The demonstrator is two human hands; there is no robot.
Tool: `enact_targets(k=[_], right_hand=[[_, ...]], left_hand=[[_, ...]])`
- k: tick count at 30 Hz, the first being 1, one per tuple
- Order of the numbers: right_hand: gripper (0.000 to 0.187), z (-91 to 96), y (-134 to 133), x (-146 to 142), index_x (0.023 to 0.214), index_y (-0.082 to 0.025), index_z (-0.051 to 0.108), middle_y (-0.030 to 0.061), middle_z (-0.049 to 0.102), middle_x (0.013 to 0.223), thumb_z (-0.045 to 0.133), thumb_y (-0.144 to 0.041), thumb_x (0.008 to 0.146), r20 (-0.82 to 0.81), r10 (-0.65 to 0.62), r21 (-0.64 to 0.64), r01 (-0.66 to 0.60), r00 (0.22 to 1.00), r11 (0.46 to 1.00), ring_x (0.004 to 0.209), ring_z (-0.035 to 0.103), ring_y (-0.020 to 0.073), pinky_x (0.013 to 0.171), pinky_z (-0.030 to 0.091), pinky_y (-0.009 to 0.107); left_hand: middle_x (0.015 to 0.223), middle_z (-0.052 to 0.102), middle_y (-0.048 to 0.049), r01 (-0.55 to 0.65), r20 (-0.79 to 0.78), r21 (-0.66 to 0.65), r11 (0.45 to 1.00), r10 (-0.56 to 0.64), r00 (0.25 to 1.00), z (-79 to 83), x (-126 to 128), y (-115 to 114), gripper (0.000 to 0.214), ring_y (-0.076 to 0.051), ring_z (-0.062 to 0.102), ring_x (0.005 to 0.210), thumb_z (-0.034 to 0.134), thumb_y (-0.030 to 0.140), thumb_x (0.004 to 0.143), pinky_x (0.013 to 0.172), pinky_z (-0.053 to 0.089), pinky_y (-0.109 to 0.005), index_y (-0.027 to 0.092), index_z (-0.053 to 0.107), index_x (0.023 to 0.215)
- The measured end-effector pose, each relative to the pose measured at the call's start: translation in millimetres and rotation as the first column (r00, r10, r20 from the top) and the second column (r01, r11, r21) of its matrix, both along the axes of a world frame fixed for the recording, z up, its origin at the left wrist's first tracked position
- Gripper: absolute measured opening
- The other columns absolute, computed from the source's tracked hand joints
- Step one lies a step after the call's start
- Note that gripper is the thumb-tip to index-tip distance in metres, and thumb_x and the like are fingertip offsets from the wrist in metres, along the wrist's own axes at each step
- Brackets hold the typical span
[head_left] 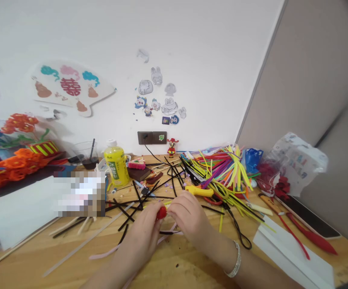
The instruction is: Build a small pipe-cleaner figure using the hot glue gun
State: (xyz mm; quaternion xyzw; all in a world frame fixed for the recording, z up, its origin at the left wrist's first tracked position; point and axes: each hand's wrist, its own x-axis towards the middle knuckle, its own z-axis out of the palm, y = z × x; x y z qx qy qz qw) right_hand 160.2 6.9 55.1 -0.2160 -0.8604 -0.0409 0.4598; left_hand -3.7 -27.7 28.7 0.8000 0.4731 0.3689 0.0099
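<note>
Head view: the left hand [140,237] and right hand [188,212] curved inward, both grips narrow, pinching a small red piece [161,212] between them above the wooden table [174,267]. Far left, a clear cup [86,154] held dark liquid and a black straw; beside it stood a yellow bottle [116,165], its green label [113,170] unreadable.

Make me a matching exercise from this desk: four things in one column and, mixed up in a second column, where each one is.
Things:
1. silver bangle
2. small red piece
3. yellow drink bottle
4. red-clad figurine

Places:
A. upright beside a clear cup
B. beside the dark wall socket panel
C. around the right wrist
D. between the left hand and right hand

Pairs: 1-C, 2-D, 3-A, 4-B
</note>
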Motion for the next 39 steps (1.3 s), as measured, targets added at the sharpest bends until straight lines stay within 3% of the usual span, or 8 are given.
enact_targets(k=[30,39], right_hand=[[0.023,4.4,-0.7,0.8,0.072,-0.015,0.055,0.0060,0.060,0.070,0.039,-0.012,0.089,0.021,-0.011,0.041,0.010,1.000,0.999,0.068,0.046,0.0171,0.064,0.041,0.032],[0.023,3.4,0.5,-0.5,0.073,-0.015,0.055,0.0057,0.060,0.071,0.039,-0.012,0.089,0.013,-0.013,0.043,0.013,1.000,0.999,0.069,0.046,0.0173,0.066,0.042,0.032]], left_hand=[[0.094,0.062,-0.0096,0.009,-0.062,0.078,0.997,-0.004,0.998,-0.4,-1.1,0.3,0.025,-0.019,0.061,0.085,0.033,0.011,0.087,0.074,0.050,-0.031,0.017,0.042,0.109],[0.095,0.063,-0.0112,-0.010,-0.060,0.047,0.999,0.013,0.998,-0.7,-1.5,1.1,0.023,-0.021,0.061,0.087,0.036,0.013,0.086,0.074,0.051,-0.032,0.017,0.045,0.107]])
